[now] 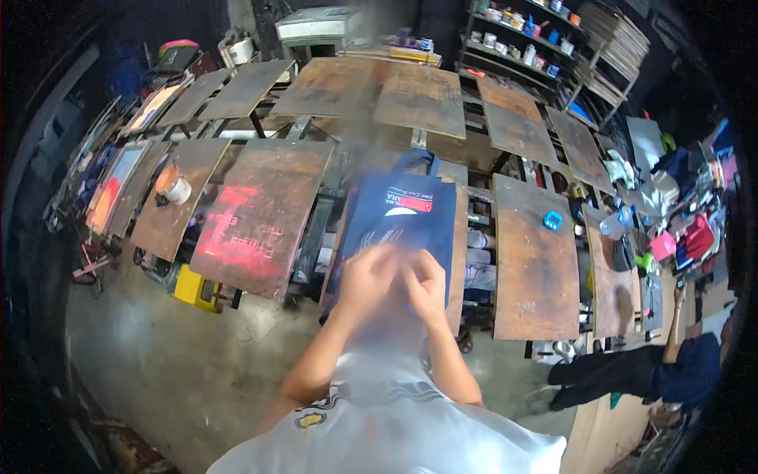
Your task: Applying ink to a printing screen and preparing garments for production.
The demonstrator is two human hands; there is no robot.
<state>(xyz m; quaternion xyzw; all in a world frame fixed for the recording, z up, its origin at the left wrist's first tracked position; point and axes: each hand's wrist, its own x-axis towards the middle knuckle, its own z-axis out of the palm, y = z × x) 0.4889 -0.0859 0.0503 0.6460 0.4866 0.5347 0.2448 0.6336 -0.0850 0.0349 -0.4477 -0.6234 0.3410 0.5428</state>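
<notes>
A navy fabric bag (422, 209) with white and red printing and a handle at its top lies on a board in the middle. My left hand (365, 272) is over the lower part of the bag, its fingers smeared by a hazy blur, so I cannot tell their state. My right hand (422, 280) is close beside it, also over the bag, with its fingers curled in; what they hold, if anything, is hidden in the blur.
Two rows of stained boards (537, 261) surround the bag. A paint bucket (174, 186), a small blue device (553, 220) and a plastic bottle (612, 223) rest on boards. A shelf rack (513, 47) stands behind. Another person (683, 367) is at the right, beside piled items (695, 237).
</notes>
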